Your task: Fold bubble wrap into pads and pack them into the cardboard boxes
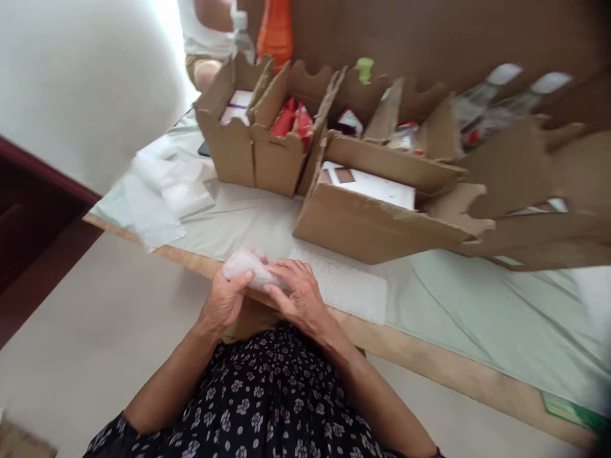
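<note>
A whitish bundle of bubble wrap (249, 266) is held between both hands above the table's front edge. My left hand (228, 294) wraps around its left end, the thumb lying over the top. The fingers and thumb of my right hand (300, 291) close on its right end. Whatever lies inside the wrap cannot be made out. Right of my hands, a flat sheet of bubble wrap (356, 287) rests on the green cloth (458, 299). More wrapped pieces and loose bubble wrap (174, 184) lie to the left.
Cardboard bins (377, 235) holding boxes and red packets stand along the back. Behind them are an orange bottle (275, 32) and blurred clear bottles (496, 95). Another person (210, 38) is at the far left. A dark phone-like object (203, 149) lies beside the bins.
</note>
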### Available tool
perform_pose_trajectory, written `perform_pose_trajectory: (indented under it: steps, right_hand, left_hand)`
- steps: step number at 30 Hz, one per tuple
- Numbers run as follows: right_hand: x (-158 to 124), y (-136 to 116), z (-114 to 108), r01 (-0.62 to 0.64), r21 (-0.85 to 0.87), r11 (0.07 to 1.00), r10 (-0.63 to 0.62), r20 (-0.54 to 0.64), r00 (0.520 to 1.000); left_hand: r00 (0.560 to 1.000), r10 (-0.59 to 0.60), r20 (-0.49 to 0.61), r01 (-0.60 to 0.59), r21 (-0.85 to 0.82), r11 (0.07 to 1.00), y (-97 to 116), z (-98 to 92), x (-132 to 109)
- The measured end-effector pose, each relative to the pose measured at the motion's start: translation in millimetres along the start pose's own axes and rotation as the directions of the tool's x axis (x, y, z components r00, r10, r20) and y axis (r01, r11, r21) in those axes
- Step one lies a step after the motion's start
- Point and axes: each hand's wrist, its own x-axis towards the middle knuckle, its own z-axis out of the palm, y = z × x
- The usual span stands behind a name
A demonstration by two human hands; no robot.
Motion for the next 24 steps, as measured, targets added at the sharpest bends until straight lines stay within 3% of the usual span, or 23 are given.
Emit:
perform_pose_trajectory:
  steps: [2, 5, 7, 10, 13, 16, 17, 19, 22, 24]
  right_hand:
    - [-17, -1, -11, -0.088, 0.089, 0.992, 0.094, -0.073, 0.993]
    - [-36, 0, -29, -0.166, 0.325, 0.931, 0.189, -0.040, 0.981]
    - [-45, -3, -41, -0.169, 0.390, 0.905, 0.205, -0.050, 0.978]
    - [-51, -12, -70, -0.134, 0.281, 0.950, 0.185, -0.166, 0.969]
    - [-52, -24, -125, -0.079, 0.098, 0.992, 0.105, -0.299, 0.948]
    - [-41, -31, -196, -0.149, -0.171, 0.974, 0.034, -0.539, 0.842]
    - [-34, -32, -217, -0.215, -0.273, 0.938, 0.012, -0.592, 0.806]
    - [-14, -34, -249, -0.380, -0.459, 0.803, 0.025, -0.611, 0.791]
    - [25, -37, -267, -0.563, -0.722, 0.403, 0.241, -0.509, 0.826]
    - [50, -38, -265, -0.511, -0.841, 0.175, 0.430, -0.402, 0.808]
  left_hand:
    - [0.998, -0.011, 0.062, 0.011, 0.005, 1.000, 0, 11.9, -4]
    - [0.976, -0.007, 0.218, -0.001, 0.038, 0.999, -3, 29.1, -10]
    - [0.963, 0.009, 0.270, -0.029, 0.070, 0.997, -9, 41.7, -12]
    - [0.944, 0.053, 0.327, -0.097, 0.121, 0.988, -19, 57.5, -10]
    - [0.877, 0.167, 0.449, -0.250, 0.130, 0.959, -26, 61.0, -1]
    - [0.812, 0.265, 0.520, -0.461, 0.291, 0.839, -28, 54.3, 11]
    - [0.801, 0.275, 0.532, -0.515, 0.378, 0.769, -29, 52.5, 15]
    - [0.774, 0.304, 0.555, -0.604, 0.504, 0.617, -30, 52.8, 21]
    - [0.695, 0.379, 0.610, -0.715, 0.536, 0.448, -30, 63.1, 26]
    - [0.657, 0.404, 0.637, -0.753, 0.528, 0.392, -31, 70.9, 29]
